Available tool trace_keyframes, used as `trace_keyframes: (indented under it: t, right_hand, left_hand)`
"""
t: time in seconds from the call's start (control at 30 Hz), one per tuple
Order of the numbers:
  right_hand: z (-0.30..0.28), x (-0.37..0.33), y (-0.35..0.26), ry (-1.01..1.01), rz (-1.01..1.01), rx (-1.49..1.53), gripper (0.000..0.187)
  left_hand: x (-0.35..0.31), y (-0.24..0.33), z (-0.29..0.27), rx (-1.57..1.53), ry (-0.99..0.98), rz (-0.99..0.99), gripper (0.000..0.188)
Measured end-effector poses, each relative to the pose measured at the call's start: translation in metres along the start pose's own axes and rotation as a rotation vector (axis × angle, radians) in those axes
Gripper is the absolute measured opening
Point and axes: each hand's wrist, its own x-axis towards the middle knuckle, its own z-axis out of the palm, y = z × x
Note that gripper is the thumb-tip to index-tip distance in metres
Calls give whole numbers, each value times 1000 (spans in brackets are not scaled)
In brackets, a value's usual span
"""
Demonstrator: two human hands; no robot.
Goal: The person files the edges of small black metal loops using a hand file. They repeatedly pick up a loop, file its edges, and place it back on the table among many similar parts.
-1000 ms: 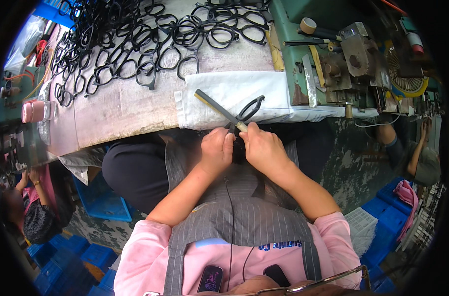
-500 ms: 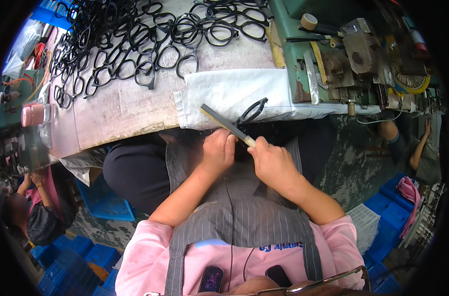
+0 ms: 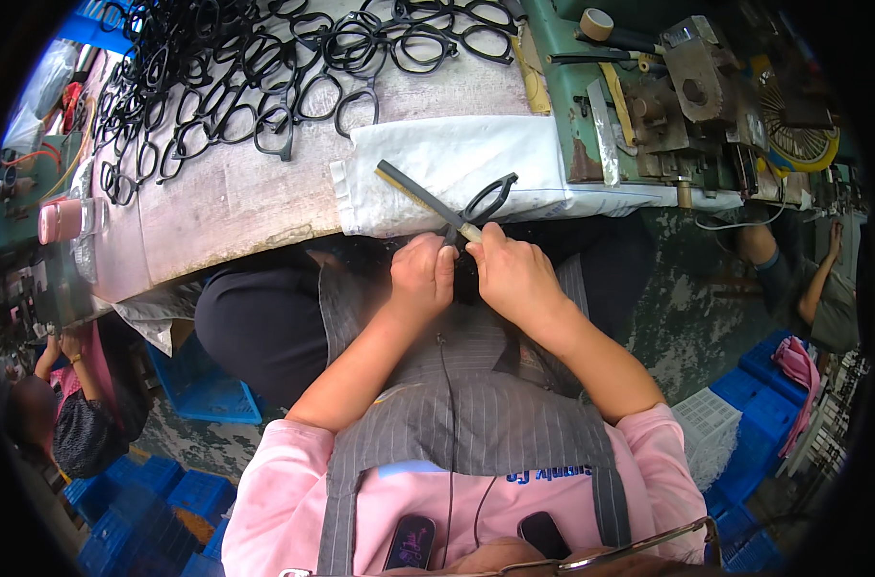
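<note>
Spectacle frame [image 3: 506, 185], black, one open rim visible: held over the near edge of the desk [image 3: 221, 207], its rim tilted up and away to the right in front of a white cloth [image 3: 385, 159]. The near end is gripped by the left hand [image 3: 421, 274], whose fingers are drawn in tightly; the exact pinch is partly hidden.

Flat file [image 3: 423, 198], dark grey with a yellowish edge: laid across the frame, its tip pointed up and to the left. Its pale handle [image 3: 471, 233] is clasped by the closed fingers of the right hand [image 3: 516, 274], just beside the left hand.

Black frames [image 3: 178, 43], many: heaped at the far left of the desk and spread loosely toward the cloth.

Also recorded: a tape roll [image 3: 596, 24] and a metal fixture [image 3: 692, 96] at the right; a pink box [image 3: 61, 221] at the left; a blue crate [image 3: 202, 385] below the desk.
</note>
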Motion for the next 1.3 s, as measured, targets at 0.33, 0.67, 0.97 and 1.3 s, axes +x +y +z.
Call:
trace_keyframes:
  t: [0.33, 0.67, 0.97, 1.3]
  right_hand:
    - [1, -4, -4, 38, 7, 27, 24]
    - [1, -10, -7, 58, 24, -38, 22]
    - [3, -13, -6, -71, 136, -37, 22]
    - [6, -17, -4, -28, 99, -86, 23]
  left_hand:
    - [2, 5, 6, 9, 48, 17, 11]
    - [2, 5, 7, 47, 38, 31, 7]
    - [1, 8, 4, 62, -16, -7, 10]
    - [1, 7, 4, 127, -25, 37, 6]
